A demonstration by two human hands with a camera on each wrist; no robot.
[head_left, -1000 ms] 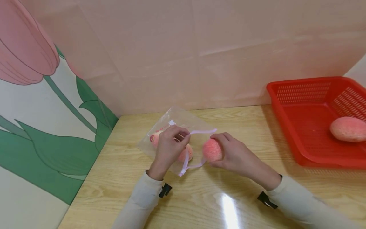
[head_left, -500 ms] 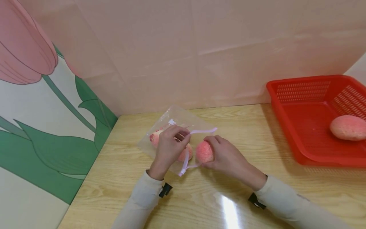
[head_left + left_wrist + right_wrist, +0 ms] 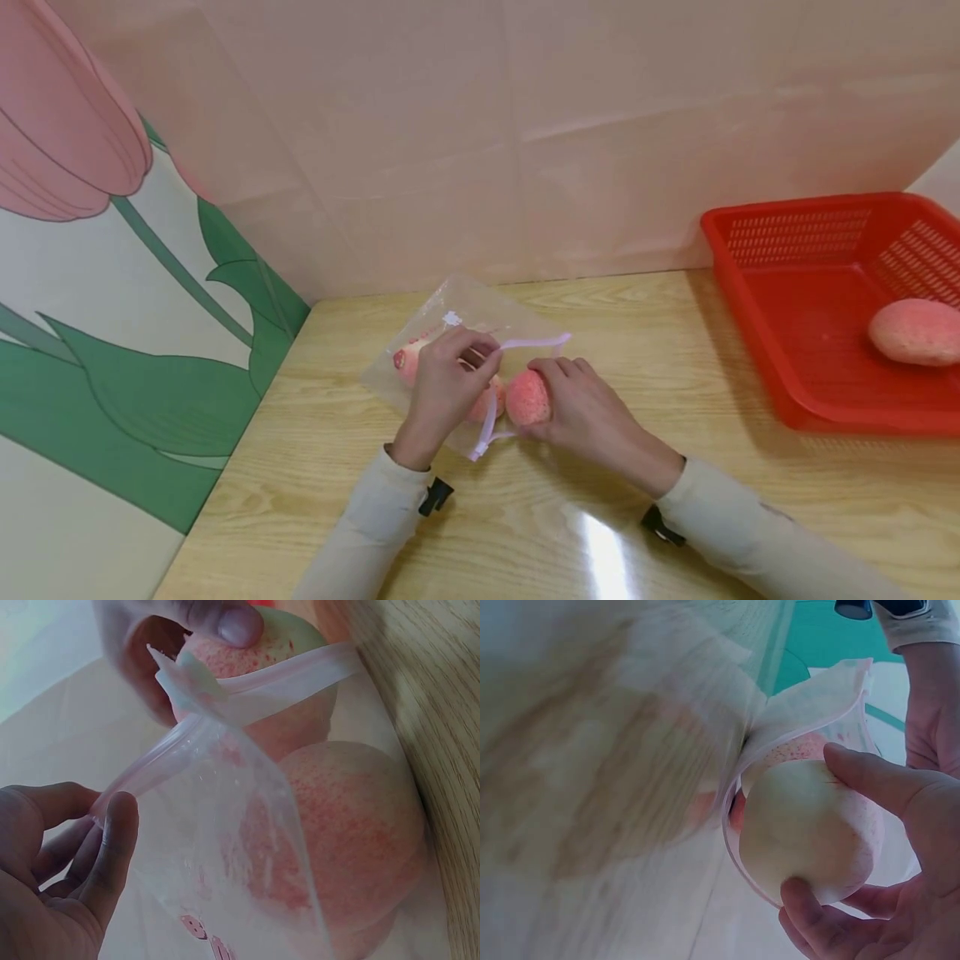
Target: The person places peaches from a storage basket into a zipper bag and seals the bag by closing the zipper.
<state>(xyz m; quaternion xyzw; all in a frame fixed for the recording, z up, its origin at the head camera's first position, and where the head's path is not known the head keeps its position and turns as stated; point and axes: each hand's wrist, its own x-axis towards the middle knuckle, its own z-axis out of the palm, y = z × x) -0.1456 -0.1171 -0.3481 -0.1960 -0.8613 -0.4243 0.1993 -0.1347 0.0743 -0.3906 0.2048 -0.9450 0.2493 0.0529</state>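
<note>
A clear zip bag (image 3: 480, 302) with a lilac zip strip lies on the table, its mouth facing right. My left hand (image 3: 448, 375) pinches the upper edge of the mouth between thumb and fingers and lifts it. My right hand (image 3: 596, 412) grips a pink speckled peach (image 3: 528, 398), thumb on one side and fingers on the other. In the right wrist view the peach's pale side (image 3: 802, 825) sits within the mouth of the bag. Behind it, another peach (image 3: 345, 825) rests inside the bag, with more pink fruit further in, partly hidden by my left hand.
A red plastic basket (image 3: 761, 333) with slotted walls stands on the right, holding one pink-and-cream oval fruit (image 3: 917, 332). The wooden table (image 3: 300, 500) meets a pink covered wall (image 3: 420, 167) behind and a tulip-printed panel (image 3: 247, 292) at left.
My right hand has moved left with the peach, bringing it from outside the bag's mouth into it. My left hand has stayed in place on the bag's edge.
</note>
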